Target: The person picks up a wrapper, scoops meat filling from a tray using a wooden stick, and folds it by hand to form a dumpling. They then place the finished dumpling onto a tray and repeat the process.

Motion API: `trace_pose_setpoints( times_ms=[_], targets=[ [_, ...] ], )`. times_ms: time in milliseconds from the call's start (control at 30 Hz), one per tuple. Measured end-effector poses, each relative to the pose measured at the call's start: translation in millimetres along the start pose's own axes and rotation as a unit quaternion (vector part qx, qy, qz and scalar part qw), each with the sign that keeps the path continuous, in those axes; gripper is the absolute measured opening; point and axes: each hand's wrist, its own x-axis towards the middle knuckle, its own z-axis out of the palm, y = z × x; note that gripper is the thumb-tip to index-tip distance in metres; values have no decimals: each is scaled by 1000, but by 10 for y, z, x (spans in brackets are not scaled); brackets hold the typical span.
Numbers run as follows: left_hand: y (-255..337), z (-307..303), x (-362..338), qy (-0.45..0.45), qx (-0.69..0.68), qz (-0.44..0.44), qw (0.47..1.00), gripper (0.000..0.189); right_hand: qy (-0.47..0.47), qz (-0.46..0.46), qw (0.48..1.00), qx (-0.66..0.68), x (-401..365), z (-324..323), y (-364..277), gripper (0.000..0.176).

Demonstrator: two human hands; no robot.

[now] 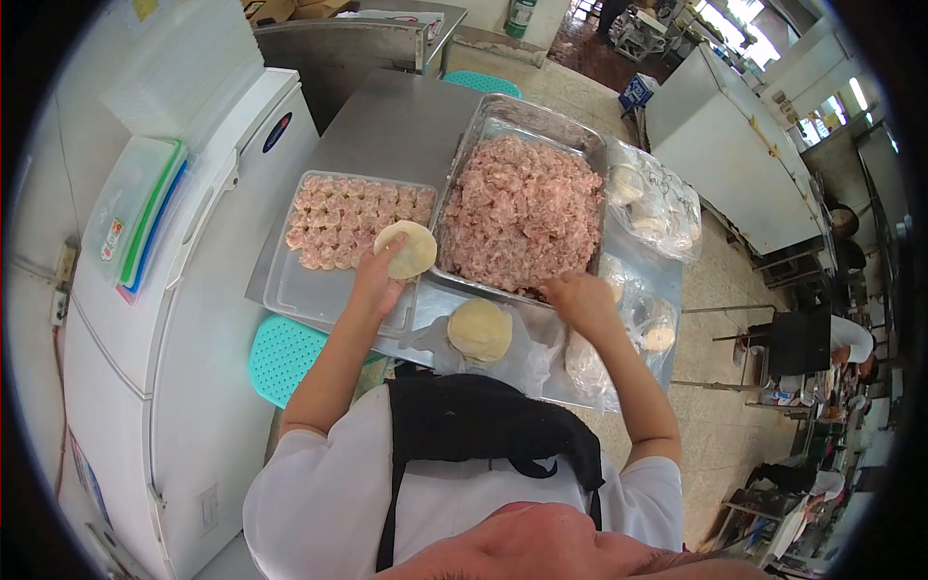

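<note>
My left hand (380,277) holds up a round dough wrapper (406,249), its fingers behind and beside it. Rows of filled dumplings (360,208) with meat showing on top sit in a clear plastic tray (280,287) just beyond that hand. My right hand (578,296) is at the near right corner of a metal pan (452,174) heaped with pinkish ground meat (527,208). Its fingers are curled at the meat's edge, and what they hold, if anything, is hidden. A stack of round wrappers (480,330) lies on plastic between my hands.
Plastic bags of wrappers (652,198) lie along the table's right side. A white chest freezer (184,338) stands close on the left, with plastic lids (145,208) on it. Turquoise stools (283,360) stand at the table. Other people (851,340) are far to the right.
</note>
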Motion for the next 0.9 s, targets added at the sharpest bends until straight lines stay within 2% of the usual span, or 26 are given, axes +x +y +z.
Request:
trace_pose_setpoints(
  times_ms=[100,200,333,433,533,667,767,900],
  targets=[
    [-18,-43,-10,6,22,19,1000,30,-54,34,996,-60,-43,-280,92,22],
    [-108,-56,-10,18,28,18,999,31,-104,24,991,-74,-93,171,31,18],
    [-165,6,-87,26,-7,23,999,31,-54,16,998,-28,-121,94,-92,16],
    [-165,-35,-96,47,-29,33,998,30,-175,54,979,-87,-122,-251,193,19],
    [-228,-70,-104,65,-47,73,994,30,-125,17,991,-42,-70,119,125,21],
    [-368,-90,-111,86,-46,103,990,29,-74,12,997,35,248,496,-349,24],
    [-501,-132,-124,68,-49,110,990,30,-29,23,993,108,443,507,-602,25],
    [-598,-55,-170,72,-59,76,993,32,-30,57,978,198,373,464,-386,34]
  ],
)
